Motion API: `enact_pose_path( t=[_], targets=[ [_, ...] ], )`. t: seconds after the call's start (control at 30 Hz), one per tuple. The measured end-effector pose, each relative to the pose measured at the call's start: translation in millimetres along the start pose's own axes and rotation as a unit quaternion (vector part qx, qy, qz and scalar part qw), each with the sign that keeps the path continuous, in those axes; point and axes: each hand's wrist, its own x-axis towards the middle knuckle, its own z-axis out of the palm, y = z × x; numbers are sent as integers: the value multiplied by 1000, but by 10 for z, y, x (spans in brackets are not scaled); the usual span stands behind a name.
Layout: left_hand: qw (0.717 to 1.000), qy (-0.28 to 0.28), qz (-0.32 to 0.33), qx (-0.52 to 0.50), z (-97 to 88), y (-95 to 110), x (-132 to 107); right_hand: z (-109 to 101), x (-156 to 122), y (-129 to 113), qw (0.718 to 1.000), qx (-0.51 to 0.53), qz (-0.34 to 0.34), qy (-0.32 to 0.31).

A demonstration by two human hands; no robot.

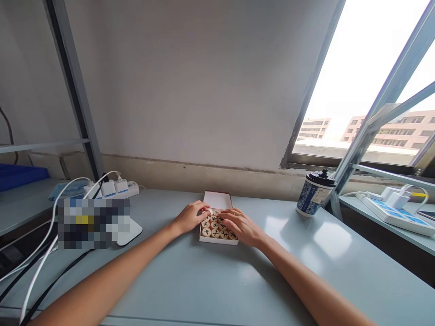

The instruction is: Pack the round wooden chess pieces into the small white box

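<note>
Working over the counter (176, 280), I am having the box (219, 242) sit in front of me, its pieces (215, 233) lying in rows. My right hand (246, 227) is resting over their right side, fingers slightly spread; whether it is gripping one, I cannot tell. My left hand (190, 216) is pinching a tilted piece (210, 211) at the back left. Holding its rim lightly should be sparing its neighbours. The lid (217, 199) is showing just behind.

Left hand (190, 218) and right hand (243, 225) over an open box (218, 242) of round, marked pieces (215, 233).
</note>
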Motion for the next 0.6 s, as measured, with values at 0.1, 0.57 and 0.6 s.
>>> enact_pose_path(
  t=[0.1, 0.57, 0.6],
  targets=[
    [1000, -10, -2, 3, -4, -4, -4, -6, 16, 3, 1000, -1, 1, 1],
    [999, -41, -27, -7, -52, 6, 10, 5, 30, -17, 1000, 4, 2, -14],
    [999, -44, -28, -8, -53, 9, 8, 0, 27, -23, 1000, 5, 2, -11]
  ],
)
